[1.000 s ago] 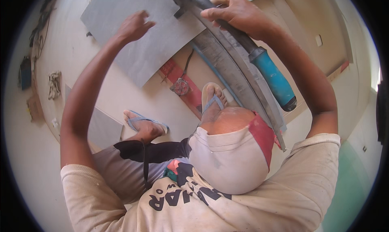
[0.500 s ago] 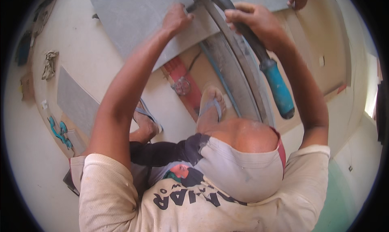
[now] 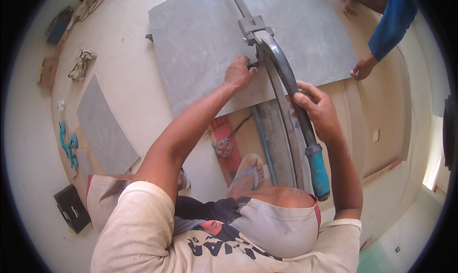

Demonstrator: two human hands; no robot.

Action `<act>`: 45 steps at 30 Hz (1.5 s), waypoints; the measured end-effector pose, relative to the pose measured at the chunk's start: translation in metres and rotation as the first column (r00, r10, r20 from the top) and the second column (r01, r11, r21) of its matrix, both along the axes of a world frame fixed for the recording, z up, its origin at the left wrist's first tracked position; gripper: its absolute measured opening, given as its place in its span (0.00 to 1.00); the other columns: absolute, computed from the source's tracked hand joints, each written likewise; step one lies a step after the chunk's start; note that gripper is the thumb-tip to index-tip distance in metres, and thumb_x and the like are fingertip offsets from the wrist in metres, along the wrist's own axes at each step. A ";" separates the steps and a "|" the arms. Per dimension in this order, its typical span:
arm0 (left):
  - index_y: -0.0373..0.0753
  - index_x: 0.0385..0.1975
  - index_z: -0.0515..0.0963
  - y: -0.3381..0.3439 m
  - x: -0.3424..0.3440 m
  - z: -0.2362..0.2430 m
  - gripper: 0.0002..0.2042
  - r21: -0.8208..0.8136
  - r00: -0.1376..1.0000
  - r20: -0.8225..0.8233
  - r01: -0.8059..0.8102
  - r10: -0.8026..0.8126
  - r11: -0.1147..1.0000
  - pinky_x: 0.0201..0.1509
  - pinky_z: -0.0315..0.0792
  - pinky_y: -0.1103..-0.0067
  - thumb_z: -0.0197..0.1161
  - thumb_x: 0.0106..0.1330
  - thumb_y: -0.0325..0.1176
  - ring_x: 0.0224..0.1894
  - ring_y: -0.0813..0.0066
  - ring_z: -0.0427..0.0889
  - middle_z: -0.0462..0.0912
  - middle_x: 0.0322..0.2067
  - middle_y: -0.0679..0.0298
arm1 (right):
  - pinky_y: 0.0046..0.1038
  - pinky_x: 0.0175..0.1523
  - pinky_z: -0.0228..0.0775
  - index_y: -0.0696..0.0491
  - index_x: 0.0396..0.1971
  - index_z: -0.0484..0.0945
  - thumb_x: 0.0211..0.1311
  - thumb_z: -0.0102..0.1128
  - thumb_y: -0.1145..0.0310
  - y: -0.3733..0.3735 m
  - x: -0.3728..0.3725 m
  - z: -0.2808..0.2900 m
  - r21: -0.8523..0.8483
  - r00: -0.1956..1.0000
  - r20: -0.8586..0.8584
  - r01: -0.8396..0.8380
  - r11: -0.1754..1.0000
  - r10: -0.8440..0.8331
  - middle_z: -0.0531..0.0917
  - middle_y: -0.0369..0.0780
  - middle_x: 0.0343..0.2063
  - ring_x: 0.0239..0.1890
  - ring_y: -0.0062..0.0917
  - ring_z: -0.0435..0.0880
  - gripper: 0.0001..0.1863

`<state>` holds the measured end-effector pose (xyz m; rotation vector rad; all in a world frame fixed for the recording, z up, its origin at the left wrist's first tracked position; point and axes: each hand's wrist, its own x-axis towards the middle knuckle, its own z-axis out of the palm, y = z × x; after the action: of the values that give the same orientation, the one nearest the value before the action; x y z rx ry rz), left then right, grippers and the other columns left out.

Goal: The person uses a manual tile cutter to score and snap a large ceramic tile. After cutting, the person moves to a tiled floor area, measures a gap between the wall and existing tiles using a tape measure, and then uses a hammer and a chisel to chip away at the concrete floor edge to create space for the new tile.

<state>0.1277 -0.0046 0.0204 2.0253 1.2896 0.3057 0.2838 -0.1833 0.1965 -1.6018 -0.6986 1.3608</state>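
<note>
Hands: left hand point(image 3: 240, 72) flat on one grey tile point(image 3: 200, 49); right hand point(image 3: 318, 112) gripping cutter lever point(image 3: 286, 77).

a brown cardboard box point(image 3: 47, 72) and a dark blue flat package point(image 3: 59, 26) lie far left.

Two grey tiles: a large one point(image 3: 205, 44) at twelve o'clock, a narrow offcut point(image 3: 102, 125) at nine. One manual cutter point(image 3: 286, 96) with one blue-gripped lever, centre to four o'clock. Two own hands, left point(image 3: 238, 72) and right point(image 3: 317, 108), plus one co-worker's hand point(image 3: 363, 67) at two. One sandalled foot point(image 3: 248, 170) at six. One black case point(image 3: 71, 208) at eight.
</note>
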 end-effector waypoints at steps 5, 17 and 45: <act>0.35 0.45 0.79 0.001 0.001 -0.003 0.19 -0.005 0.999 0.042 -0.002 0.002 1.000 0.53 0.72 0.67 0.64 0.58 0.41 0.48 0.54 0.79 0.78 0.46 0.49 | 0.22 0.38 0.75 0.61 0.59 0.68 0.64 0.60 0.59 -0.024 -0.003 0.013 -0.066 0.999 -0.033 -0.019 0.998 0.017 0.82 0.41 0.37 0.36 0.19 0.80 0.29; 0.38 0.41 0.79 0.000 -0.005 -0.004 0.15 0.071 0.995 0.050 0.080 -0.084 0.994 0.51 0.72 0.63 0.62 0.59 0.39 0.44 0.49 0.79 0.76 0.43 0.51 | 0.23 0.31 0.74 0.62 0.59 0.64 0.57 0.67 0.65 -0.083 -0.018 0.059 -0.288 0.996 -0.068 -0.077 0.954 0.059 0.79 0.39 0.31 0.28 0.19 0.80 0.33; 0.31 0.37 0.72 -0.142 -0.024 0.001 0.11 -0.027 0.892 0.208 0.416 -0.402 0.909 0.39 0.74 0.60 0.55 0.66 0.35 0.35 0.44 0.80 0.78 0.32 0.44 | 0.22 0.40 0.71 0.58 0.44 0.75 0.61 0.64 0.68 -0.280 -0.048 0.032 -0.574 0.960 0.216 0.271 0.773 -0.176 0.81 0.35 0.31 0.34 0.16 0.77 0.14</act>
<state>0.1034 -0.1468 0.0218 2.0859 0.7163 0.2502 0.2357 -0.4636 0.2288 -2.2292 -0.1296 1.3626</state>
